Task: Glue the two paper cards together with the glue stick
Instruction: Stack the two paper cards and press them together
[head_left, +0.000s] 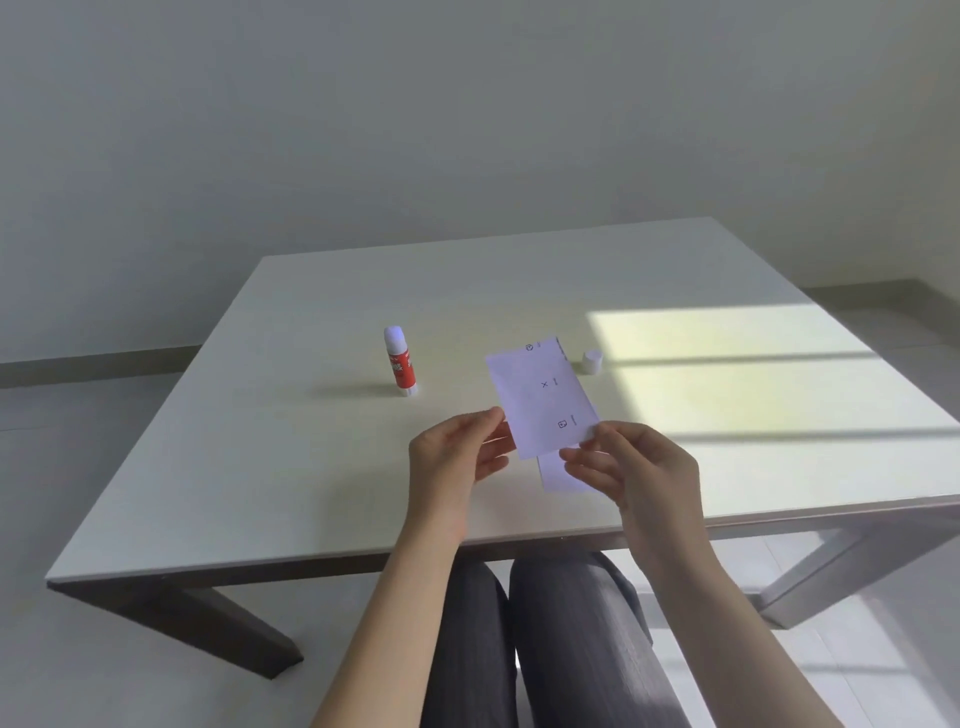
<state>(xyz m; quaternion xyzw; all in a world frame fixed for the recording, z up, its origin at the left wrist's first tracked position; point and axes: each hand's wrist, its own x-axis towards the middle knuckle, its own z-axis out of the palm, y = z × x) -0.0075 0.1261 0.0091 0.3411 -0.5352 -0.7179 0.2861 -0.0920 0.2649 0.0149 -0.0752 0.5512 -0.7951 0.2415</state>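
A white paper card (540, 397) with small printed marks is held above the table, tilted away from me. My left hand (457, 457) pinches its near left corner and my right hand (634, 465) pinches its near right corner. A second white card (558, 475) shows below the first, partly hidden by it and by my right fingers; whether it lies on the table or is held I cannot tell. The red and white glue stick (401, 362) stands upright and uncapped to the left of the cards. Its white cap (592, 361) stands to the right, behind the card.
The white table (260, 467) has its near edge just below my hands. A sunlit patch (727, 364) covers its right side. My legs in grey trousers (545, 649) are under the table. A plain wall is behind.
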